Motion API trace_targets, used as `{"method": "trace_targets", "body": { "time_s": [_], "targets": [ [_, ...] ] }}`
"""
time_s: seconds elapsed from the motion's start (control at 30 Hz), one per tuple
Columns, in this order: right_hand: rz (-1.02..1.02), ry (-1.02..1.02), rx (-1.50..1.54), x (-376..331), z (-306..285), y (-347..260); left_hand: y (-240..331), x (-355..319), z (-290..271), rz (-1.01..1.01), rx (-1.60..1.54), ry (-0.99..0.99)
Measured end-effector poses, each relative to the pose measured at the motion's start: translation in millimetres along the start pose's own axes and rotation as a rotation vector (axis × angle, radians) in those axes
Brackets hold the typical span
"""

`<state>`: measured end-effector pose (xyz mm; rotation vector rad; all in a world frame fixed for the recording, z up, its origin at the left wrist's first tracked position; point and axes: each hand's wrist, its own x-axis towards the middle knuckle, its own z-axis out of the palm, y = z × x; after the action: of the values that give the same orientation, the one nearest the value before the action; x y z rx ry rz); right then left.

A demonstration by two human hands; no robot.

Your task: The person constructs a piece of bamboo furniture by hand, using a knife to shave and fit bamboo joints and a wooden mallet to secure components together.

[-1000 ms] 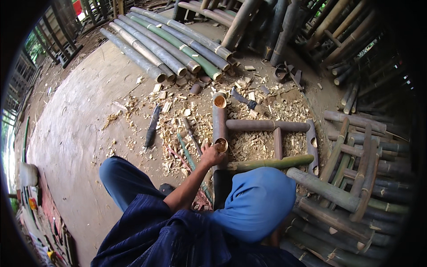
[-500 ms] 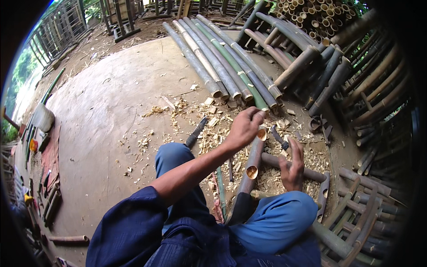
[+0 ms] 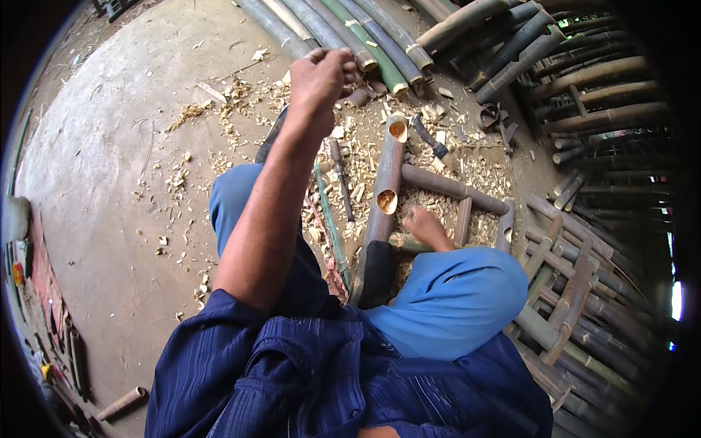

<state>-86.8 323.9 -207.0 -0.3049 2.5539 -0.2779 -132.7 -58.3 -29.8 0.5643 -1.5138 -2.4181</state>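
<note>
Holding the left hand (image 3: 321,77) up high, shut in a tight fist; cannot tell if anything is inside. Gripping a short green bamboo piece (image 3: 403,241) with the right hand (image 3: 427,226), fingers curled over its end. Just left of that grip, touching the piece: a long bamboo pole (image 3: 387,179) with two round holes already cut. Just above the grip: a cross stick (image 3: 453,188) pushed into the pole. Under the fist: a chisel (image 3: 339,179) among wood chips (image 3: 358,157). Looks partly done, with more sticks left to fit.
</note>
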Motion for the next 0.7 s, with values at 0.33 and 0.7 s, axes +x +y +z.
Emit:
{"method": "trace_targets", "body": {
  "time_s": [0.33, 0.7],
  "targets": [
    [-0.042, 0.229, -0.316, -160, 74, 2, 17, -5, -11, 0.01, -0.125, -0.089],
    [0.519, 0.358, 0.461, -222, 80, 101, 30, -15, -66, 0.06, 0.063, -0.1]
  ]
}}
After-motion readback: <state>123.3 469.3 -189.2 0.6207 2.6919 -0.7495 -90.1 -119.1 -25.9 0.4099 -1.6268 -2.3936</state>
